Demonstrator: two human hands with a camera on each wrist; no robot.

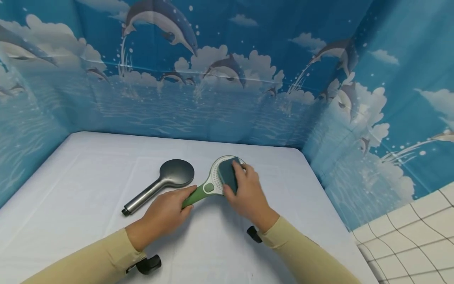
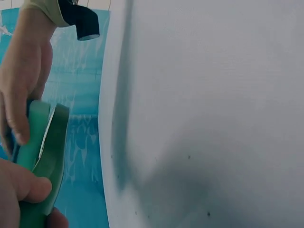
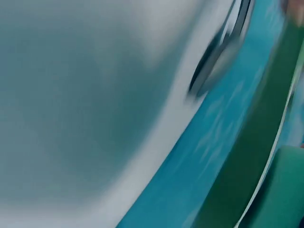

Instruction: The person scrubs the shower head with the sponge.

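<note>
My left hand (image 1: 164, 213) grips the green handle of a shower head (image 1: 199, 196), whose round white face with small nozzles is turned up. In my right hand (image 1: 251, 196) is a dark teal sponge (image 1: 227, 172), pinched between thumb and fingers against that face and covering much of it. From the side, in the left wrist view, the sponge (image 2: 39, 124) lies along the shower head (image 2: 56, 142), held above the white surface. The right wrist view is blurred and catches the shower head's green back (image 3: 259, 137) and the sponge's edge (image 3: 281, 190).
A second, dark grey shower head (image 1: 176, 172) with a metallic handle lies on the white-covered table (image 1: 88, 169), left of the green one. Blue dolphin-print curtains (image 1: 198, 114) stand behind and at the sides. White tiles (image 1: 411, 232) show at the lower right.
</note>
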